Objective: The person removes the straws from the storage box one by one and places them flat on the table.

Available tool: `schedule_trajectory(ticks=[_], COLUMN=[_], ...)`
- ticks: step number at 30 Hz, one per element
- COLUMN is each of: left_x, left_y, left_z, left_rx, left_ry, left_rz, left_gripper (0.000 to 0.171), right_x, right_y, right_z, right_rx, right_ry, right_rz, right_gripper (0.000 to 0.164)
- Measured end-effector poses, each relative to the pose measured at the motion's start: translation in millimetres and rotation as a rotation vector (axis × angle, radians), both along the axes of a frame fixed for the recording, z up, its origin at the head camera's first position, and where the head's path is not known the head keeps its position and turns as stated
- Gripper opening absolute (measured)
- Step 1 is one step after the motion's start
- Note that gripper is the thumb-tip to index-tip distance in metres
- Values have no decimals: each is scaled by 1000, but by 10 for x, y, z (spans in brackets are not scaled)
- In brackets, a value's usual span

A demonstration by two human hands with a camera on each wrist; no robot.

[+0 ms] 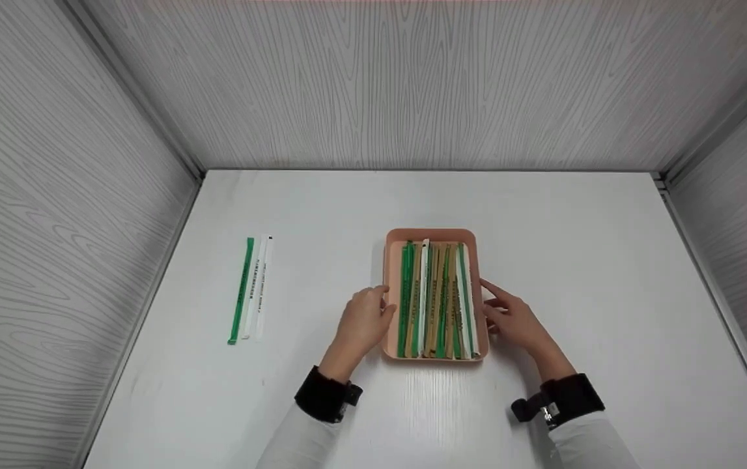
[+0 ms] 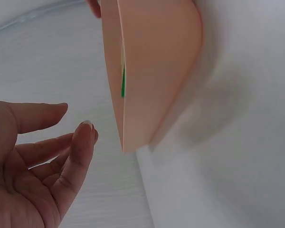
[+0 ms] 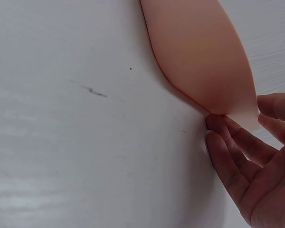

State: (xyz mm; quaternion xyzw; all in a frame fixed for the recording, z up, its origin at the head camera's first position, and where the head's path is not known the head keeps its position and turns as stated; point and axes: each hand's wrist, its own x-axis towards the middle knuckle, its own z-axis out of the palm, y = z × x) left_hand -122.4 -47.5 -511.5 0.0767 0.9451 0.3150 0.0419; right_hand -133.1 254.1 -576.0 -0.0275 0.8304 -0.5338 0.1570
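Observation:
A shallow pink tray (image 1: 391, 260) sits on the white table, holding several slim wrapped sticks (image 1: 441, 299), perhaps straws, in green, brown and white sleeves. Left of it is my left hand (image 1: 365, 319), which overlaps the tray's rim in the head view. In the left wrist view, a gap shows between the loosely bent left fingers (image 2: 80, 147) and the tray wall (image 2: 156, 61); nothing is held. My right hand (image 1: 520, 322) lies against the tray's right side. In the right wrist view, its lower fingertips (image 3: 213, 123) touch the wall's bottom edge, with others beside the rim.
On the left of the table (image 1: 321, 215) lie a green wrapped stick (image 1: 241, 293) and white wrapped sticks (image 1: 262, 286), side by side. Wood-grain panels (image 1: 373, 85) enclose the table at the back and both sides. Black straps are on both wrists.

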Motion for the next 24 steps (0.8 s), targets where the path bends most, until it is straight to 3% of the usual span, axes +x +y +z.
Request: schedule_trajectory(ticks=[3, 9, 14, 24], left_x=[46, 97, 117, 107], left_y=[144, 346, 439, 488], left_z=[-38, -149, -241, -314], left_rx=[3, -17, -120, -217], left_ry=[12, -9, -18, -91], left_rz=[-68, -121, -120, -124], left_gripper=[38, 25, 17, 25], right_x=[1, 6, 19, 13], right_y=[-25, -57, -54, -41], right_z=[5, 37, 43, 21], right_rx=[-12, -23, -8, -22], right_ry=[-3, -20, -13, -7], right_rz=[-1, -3, 13, 16], right_gripper=[55, 55, 56, 55])
